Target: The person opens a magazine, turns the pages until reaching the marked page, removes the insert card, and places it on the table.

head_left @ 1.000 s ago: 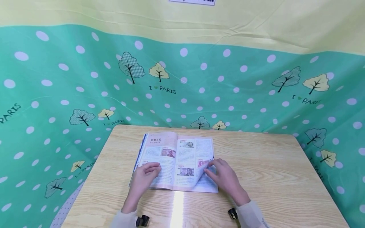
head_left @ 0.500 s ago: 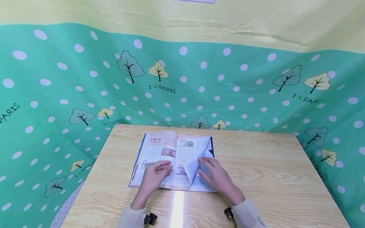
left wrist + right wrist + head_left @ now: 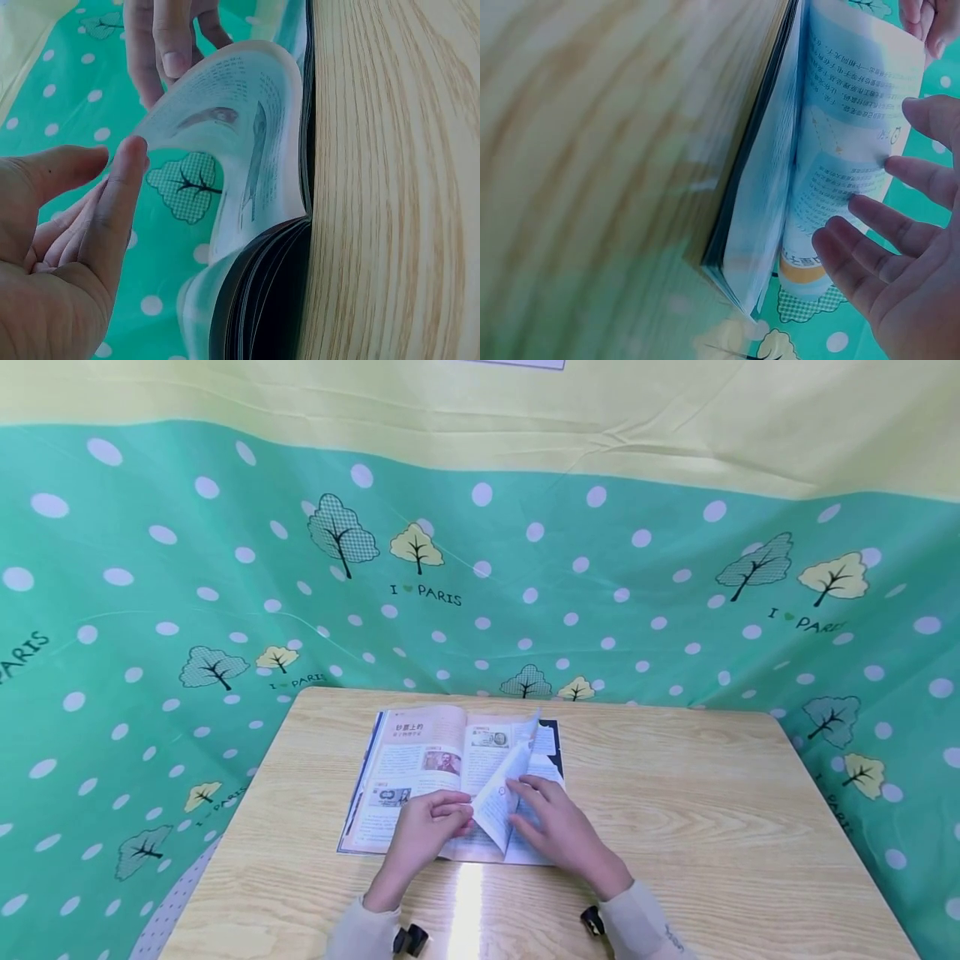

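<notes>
At lower centre of the head view, the open magazine point(image 3: 420, 760) lies on the table point(image 3: 712, 793), its left side flat. Right of that, the left hand point(image 3: 423, 831) has its thumb and forefinger tips close together at the corner of 1 lifted page point(image 3: 498, 802); I cannot tell whether they pinch it. If they don't, the corner could spring back rightward once unsupported. The bend at the page's middle looks sharp enough that more pressure might crease it. Farther right, the right hand point(image 3: 558, 827) is loosely spread, its fingers nearly straight and touching the page without a grip; a push there could tear it near the spine or slide the magazine.

The left wrist view shows what the head view hides: the page arching up and the dark edges of the page block point(image 3: 262, 300). The right wrist view alone shows the orange band point(image 3: 802, 271) on the page and all 5 right digits.
</notes>
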### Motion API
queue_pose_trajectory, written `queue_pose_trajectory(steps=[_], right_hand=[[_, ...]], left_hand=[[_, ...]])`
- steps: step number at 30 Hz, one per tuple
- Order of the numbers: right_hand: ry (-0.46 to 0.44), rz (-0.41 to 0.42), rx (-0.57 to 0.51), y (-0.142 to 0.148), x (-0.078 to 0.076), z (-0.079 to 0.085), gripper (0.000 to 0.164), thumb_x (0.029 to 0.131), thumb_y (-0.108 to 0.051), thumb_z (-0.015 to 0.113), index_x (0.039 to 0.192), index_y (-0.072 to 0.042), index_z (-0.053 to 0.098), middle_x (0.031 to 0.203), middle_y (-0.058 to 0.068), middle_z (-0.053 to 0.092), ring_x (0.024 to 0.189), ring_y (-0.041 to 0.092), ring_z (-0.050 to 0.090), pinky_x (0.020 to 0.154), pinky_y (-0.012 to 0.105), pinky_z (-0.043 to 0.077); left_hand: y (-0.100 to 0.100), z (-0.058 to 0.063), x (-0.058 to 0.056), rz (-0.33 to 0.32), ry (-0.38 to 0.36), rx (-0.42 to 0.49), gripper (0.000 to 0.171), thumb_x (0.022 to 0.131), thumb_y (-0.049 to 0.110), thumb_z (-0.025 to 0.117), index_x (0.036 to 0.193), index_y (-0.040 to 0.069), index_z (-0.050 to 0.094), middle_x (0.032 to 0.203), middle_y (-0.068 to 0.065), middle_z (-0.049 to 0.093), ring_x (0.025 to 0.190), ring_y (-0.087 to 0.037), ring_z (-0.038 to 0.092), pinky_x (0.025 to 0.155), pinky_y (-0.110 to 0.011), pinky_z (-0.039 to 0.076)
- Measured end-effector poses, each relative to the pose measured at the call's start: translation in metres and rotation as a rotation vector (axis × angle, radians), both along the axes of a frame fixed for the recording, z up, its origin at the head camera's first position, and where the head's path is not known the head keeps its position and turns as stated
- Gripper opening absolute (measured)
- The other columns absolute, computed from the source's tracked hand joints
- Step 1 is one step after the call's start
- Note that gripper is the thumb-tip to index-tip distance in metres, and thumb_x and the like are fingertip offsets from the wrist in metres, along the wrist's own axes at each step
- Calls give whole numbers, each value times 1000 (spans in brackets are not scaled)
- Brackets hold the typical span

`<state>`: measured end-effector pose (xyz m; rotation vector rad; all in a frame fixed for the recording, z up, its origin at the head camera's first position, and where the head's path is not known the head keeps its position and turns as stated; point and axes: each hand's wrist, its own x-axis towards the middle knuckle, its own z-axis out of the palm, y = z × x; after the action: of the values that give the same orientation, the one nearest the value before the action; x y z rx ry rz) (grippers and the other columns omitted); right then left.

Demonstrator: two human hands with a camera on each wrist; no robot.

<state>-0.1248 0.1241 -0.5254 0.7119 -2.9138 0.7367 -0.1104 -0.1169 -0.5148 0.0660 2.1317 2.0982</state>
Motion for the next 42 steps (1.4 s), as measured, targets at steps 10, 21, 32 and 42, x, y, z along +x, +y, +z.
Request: queue_pose_trajectory(steps=[10,21,32,42], right_hand=[[20,15,-12,-1,2,0,58,97,-37,67,148,-19,50,144,9,50,131,26,49,106,42,48],[-4,43,57,4,2,-2,63,94,-39,71,147,-12,50,142,15,52,128,33,50,106,48,47],[-157,86,166,4,6,-4,72,91,-45,72,149,-12,47,150,19,43,136,37,41,112,55,38],[-202,113,256,6,6,-4,90,77,-57,81,150,-15,47,155,18,35,139,40,34,114,57,33]], left_hand=[[-8,-1,2,26,-13,-31,24,91,1,71,111,-12,68,93,-21,73,84,-40,72,71,-32,63],[-60,4,10,231,-68,-68,22,88,-6,70,110,-10,69,91,-19,74,81,-35,73,72,-31,63],[-108,2,23,370,-112,-203,24,91,0,70,114,-8,69,93,-20,74,81,-30,74,72,-28,62],[-135,-4,34,384,-173,-324,28,94,7,67,118,-7,68,96,-16,75,80,-21,74,72,-26,62]])
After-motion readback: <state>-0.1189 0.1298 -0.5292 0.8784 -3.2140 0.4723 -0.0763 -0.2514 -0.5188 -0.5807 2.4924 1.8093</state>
